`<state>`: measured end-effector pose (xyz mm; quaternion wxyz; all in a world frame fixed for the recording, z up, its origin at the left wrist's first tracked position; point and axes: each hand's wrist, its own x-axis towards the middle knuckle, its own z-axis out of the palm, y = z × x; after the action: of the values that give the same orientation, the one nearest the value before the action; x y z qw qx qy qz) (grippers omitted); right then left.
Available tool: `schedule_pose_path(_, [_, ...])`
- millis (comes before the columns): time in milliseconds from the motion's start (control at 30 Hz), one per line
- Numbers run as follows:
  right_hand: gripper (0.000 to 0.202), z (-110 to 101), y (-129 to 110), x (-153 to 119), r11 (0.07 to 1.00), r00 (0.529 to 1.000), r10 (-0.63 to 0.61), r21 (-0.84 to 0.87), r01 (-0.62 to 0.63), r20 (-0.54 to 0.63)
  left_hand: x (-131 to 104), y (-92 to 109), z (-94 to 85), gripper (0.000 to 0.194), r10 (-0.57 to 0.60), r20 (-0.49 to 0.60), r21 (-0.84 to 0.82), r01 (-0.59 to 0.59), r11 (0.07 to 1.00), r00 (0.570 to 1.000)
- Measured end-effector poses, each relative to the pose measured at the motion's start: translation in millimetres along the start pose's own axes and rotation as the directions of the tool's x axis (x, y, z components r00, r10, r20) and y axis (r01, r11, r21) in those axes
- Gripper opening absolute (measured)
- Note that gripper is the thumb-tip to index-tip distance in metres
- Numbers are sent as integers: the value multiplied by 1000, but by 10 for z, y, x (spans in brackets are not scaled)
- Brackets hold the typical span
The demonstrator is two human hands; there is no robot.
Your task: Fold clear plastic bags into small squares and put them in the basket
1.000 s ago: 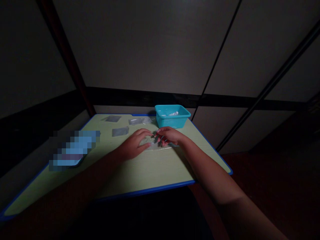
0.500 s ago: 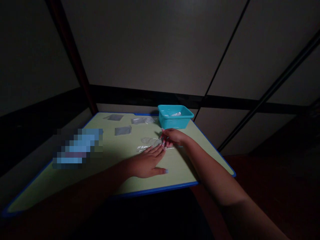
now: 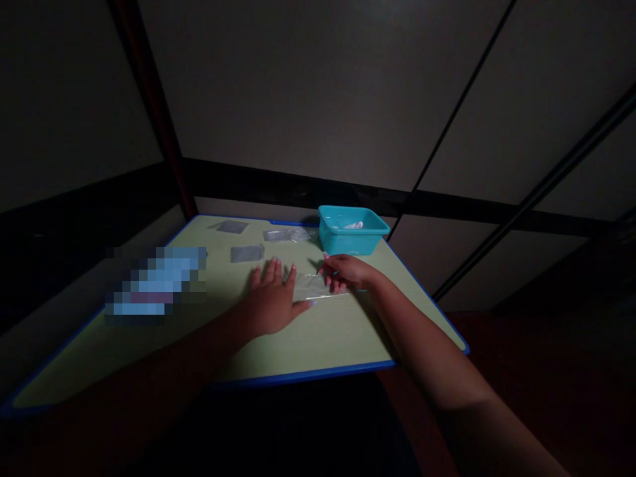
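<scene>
A clear plastic bag (image 3: 314, 287) lies flat on the light green tabletop (image 3: 318, 338) between my hands. My left hand (image 3: 272, 298) rests with its fingers spread at the bag's left end, palm down. At the right end, the curled fingers of my right hand (image 3: 345, 271) are on the bag; whether they pinch its edge is too small to tell for sure, but the thumb and fingers are drawn together over it.
Behind my right hand stands a turquoise basket (image 3: 352, 242) with clear plastic inside. Grey flat packets (image 3: 247, 253) (image 3: 233, 226) and another clear bag (image 3: 285, 235) lie farther back. A blurred-out blue item (image 3: 159, 281) is at the left. A wall rises behind the table.
My left hand has slid left along the bag, away from my right hand, and its fingers have spread. My right hand has stayed nearly in place. The view has shifted slightly.
</scene>
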<state>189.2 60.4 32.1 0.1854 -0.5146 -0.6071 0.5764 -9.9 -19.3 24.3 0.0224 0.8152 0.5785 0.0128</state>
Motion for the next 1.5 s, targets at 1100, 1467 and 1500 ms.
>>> schedule_pose_path(1100, [51, -289, -4, -50, 995, 984, -25, -104, 7, -174, 386, -346, 18, 31, 93, -157, -364, -145, 920, 983])
schedule_pose_path(1467, [41, -215, -36, -67, 978, 990, -45, -206, 16, -135, 384, -358, 24, 18, 39, -88, -681, -89, 727, 995])
schedule_pose_path(1500, [40, -207, -51, -77, 980, 987, -61, -197, 31, -148, 390, -374, 28, 16, 33, -89, -666, -84, 741, 996])
